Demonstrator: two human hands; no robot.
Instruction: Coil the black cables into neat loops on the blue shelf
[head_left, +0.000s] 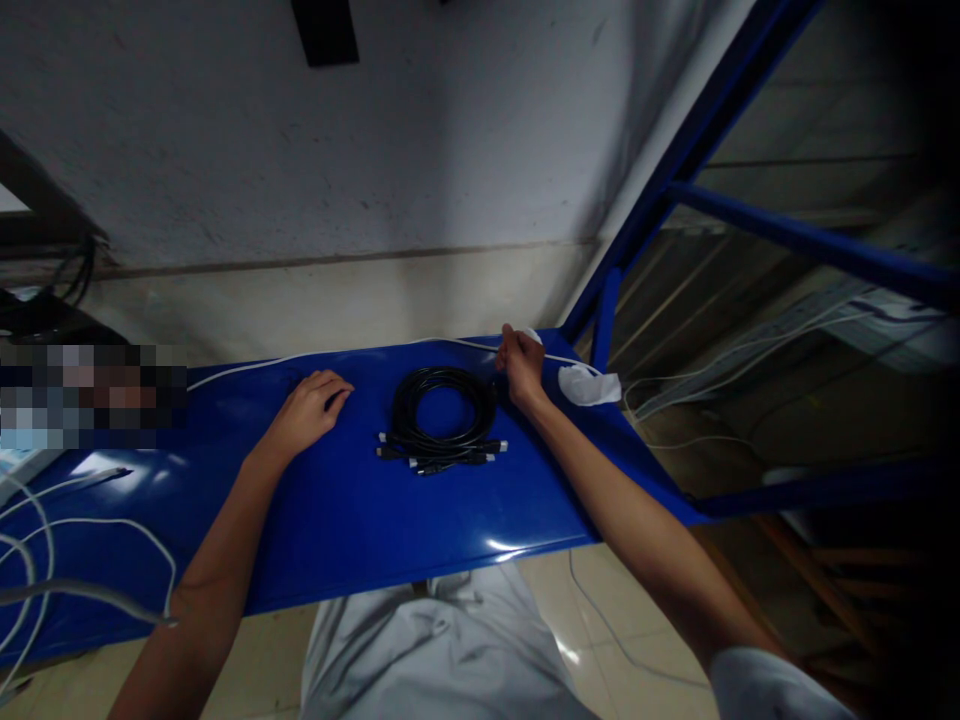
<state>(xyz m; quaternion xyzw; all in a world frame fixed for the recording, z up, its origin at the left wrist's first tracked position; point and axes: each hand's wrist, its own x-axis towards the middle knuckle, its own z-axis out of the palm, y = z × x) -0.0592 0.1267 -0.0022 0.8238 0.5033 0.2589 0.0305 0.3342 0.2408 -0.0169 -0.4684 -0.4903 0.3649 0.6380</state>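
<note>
A coil of black cables (444,432) with metal-tipped plugs lies flat on the blue table (337,530), between my two hands. My left hand (309,412) is left of the coil, apart from it. Its fingers are bent and the thumb tip comes close to the fingertips, with nothing visible between them. Up at the coil's right side, my right hand (522,364) is closed, fingers curled in. Whatever it holds, if anything, is hidden. A crumpled white piece (589,385) lies to the right of that hand, and another bit of white shows behind its fingers.
A white cable (300,357) runs along the table's back edge by the wall. More white cables (97,522) loop at the left, near a blurred-out area. Blue metal frame bars (810,240) rise on the right. A thin cable (637,660) trails on the tiled floor.
</note>
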